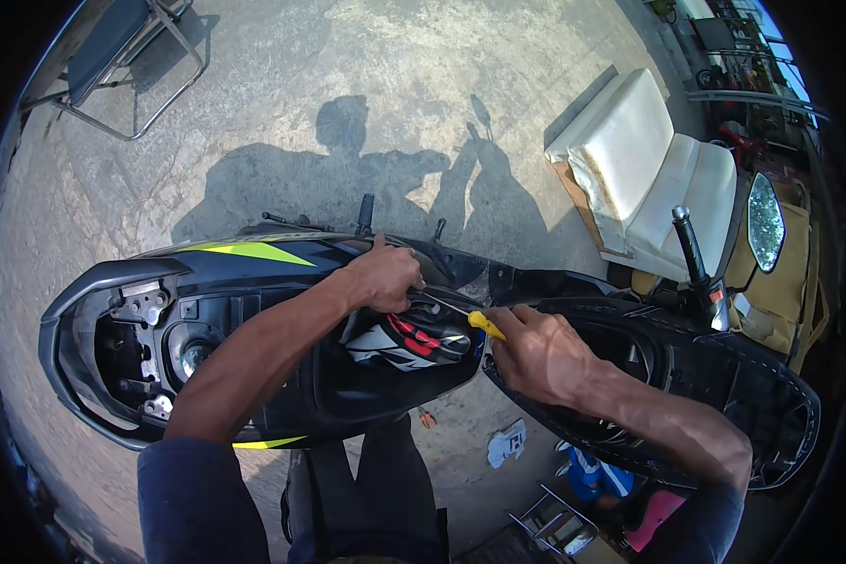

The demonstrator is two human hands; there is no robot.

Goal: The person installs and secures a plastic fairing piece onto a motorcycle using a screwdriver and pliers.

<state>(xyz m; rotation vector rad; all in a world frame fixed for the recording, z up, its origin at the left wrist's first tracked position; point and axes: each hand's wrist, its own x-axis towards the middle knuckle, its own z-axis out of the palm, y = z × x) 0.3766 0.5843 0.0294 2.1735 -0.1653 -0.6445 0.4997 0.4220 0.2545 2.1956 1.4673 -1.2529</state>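
A black scooter with yellow-green accents stands across the view, its seat [724, 376] swung up to the right. My right hand [540, 352] is closed round the yellow handle of a screwdriver [482, 324]. The thin shaft runs left over the storage compartment, its tip close to my left hand's fingers. My left hand [385, 277] grips the far side panel [334, 252] at the compartment rim; some of its fingers are hidden. Below both hands, a bundle in red, white and black [409, 340] lies inside the compartment [348, 390].
The fuel cap [195, 358] and metal brackets [146, 305] show at the scooter's tail. A worn white padded seat [649, 179] stands beyond, right of a folding chair [113, 56]. Orange-handled pliers [428, 418] and a white piece [507, 444] lie on the near floor.
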